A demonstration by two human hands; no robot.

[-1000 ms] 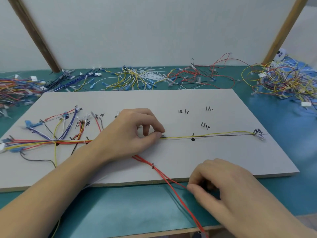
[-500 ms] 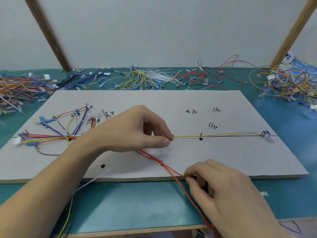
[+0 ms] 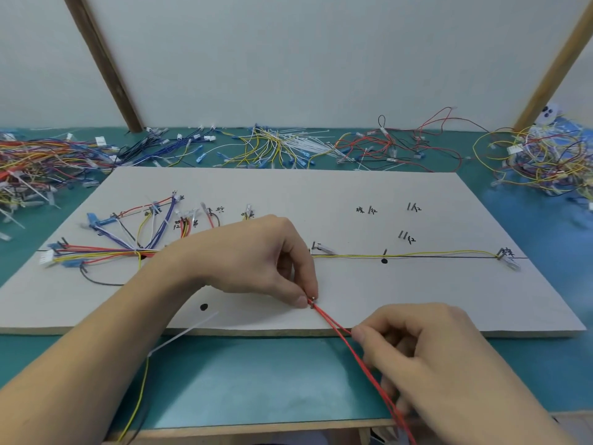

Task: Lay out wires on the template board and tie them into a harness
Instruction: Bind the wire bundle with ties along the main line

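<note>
Moved since half a second ago: left hand (image 3: pixel 256 261), off the yellow wire (image 3: pixel 417 253) line and down toward the near edge of the board (image 3: pixel 417 300). Thumb and forefinger pinch the red wires (image 3: pixel 333 326) at a pin (image 3: pixel 313 298). Right hand (image 3: pixel 414 351), fingers curled, grips the same wires just past the board's edge. Tied bundle (image 3: pixel 106 252): board, left. Loose wire piles (image 3: pixel 385 146): green table (image 3: pixel 256 380), behind.
</note>
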